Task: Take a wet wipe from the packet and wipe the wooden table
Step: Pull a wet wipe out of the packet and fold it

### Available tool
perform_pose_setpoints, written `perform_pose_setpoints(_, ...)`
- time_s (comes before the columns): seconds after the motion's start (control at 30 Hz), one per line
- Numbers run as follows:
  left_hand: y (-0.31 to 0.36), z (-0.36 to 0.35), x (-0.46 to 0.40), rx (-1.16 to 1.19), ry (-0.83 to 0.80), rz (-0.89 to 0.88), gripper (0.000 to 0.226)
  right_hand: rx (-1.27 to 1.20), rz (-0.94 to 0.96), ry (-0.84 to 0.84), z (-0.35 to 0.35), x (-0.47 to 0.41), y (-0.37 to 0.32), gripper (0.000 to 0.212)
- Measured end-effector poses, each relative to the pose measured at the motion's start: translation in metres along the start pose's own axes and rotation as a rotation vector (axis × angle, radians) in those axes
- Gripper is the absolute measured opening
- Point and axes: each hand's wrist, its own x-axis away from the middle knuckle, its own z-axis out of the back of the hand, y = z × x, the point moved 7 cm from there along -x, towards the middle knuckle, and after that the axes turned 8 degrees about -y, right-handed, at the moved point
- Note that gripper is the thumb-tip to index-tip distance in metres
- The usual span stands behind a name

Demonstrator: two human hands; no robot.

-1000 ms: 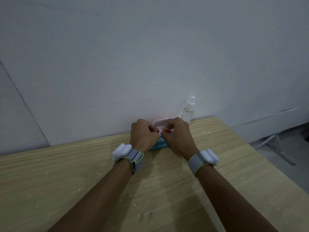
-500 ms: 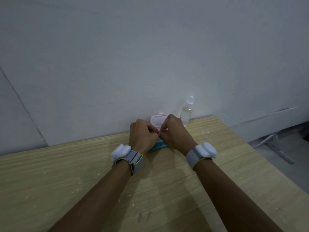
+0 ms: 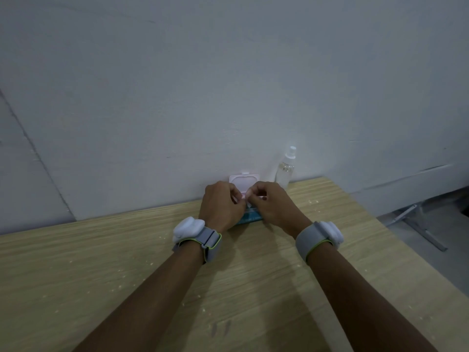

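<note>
- Fingers [image 3: 250, 193] of both hands curled in, tips meeting over the opening of the flat blue-sided plastic wet wipe packet [image 3: 250, 217]; they look to be pinching at a small pale bit there, wipe or seal flap, too small to tell which.
- Left hand [image 3: 220, 207] sits on the left part of the packet, knuckles up; whether it grips the packet itself I cannot tell.
- Right hand [image 3: 275, 204] covers the packet's right part, thumb and forefinger drawn together at the opening.
- Pale pink hinged lid [image 3: 244, 179] of the packet stands flipped up behind the fingertips, against the grey wall [image 3: 228, 85].
- Packet lies flat on the light wooden tabletop [image 3: 101, 262], at its far edge by the wall; clear plastic spray bottle with white cap [image 3: 286, 168] stands just right of the packet.
- Grey wrist bands with white pods [image 3: 195, 233] on both wrists, nearer than the packet.
- Small pale specks scattered on the tabletop nearer than the packet.
- Step in hand, as I judge: getting the first wipe free; no wipe out yet, wiping not begun.
- Next move likely needs one hand pressing the packet down while the other pulls up steadily, so only one sheet comes.
</note>
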Motion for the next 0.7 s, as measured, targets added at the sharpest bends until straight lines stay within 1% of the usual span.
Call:
perform_pose_setpoints(0.2, -0.008, 0.002, -0.002, 0.02, 0.006, 0.034, 0.009, 0.02, 0.027, 0.045, 0.004, 0.002, 0.006, 0.005)
perform_pose_setpoints(0.3, -0.012, 0.002, -0.002, 0.053, -0.009, 0.033, 0.01, 0.096, 0.043, 0.032, 0.002, 0.006, 0.009, 0.009)
perform_pose_setpoints(0.37, -0.013, 0.001, -0.003, 0.053, -0.018, 0.037, 0.006, 0.159, 0.046, 0.066, 0.001, 0.006, 0.009, 0.004)
perform_pose_setpoints(0.43, -0.013, 0.001, -0.004, 0.053, -0.021, 0.038, 0.004, 0.183, 0.034, 0.101, 0.001, 0.006, 0.01, 0.005)
perform_pose_setpoints(0.6, -0.014, 0.002, -0.004, 0.096, -0.013, 0.034, 0.005, 0.134, -0.003, 0.086, -0.001, 0.006, 0.008, 0.01)
perform_pose_setpoints(0.7, -0.013, 0.001, -0.004, 0.099, -0.014, 0.028, 0.005, 0.127, -0.004, 0.101, 0.0, 0.007, 0.007, 0.007)
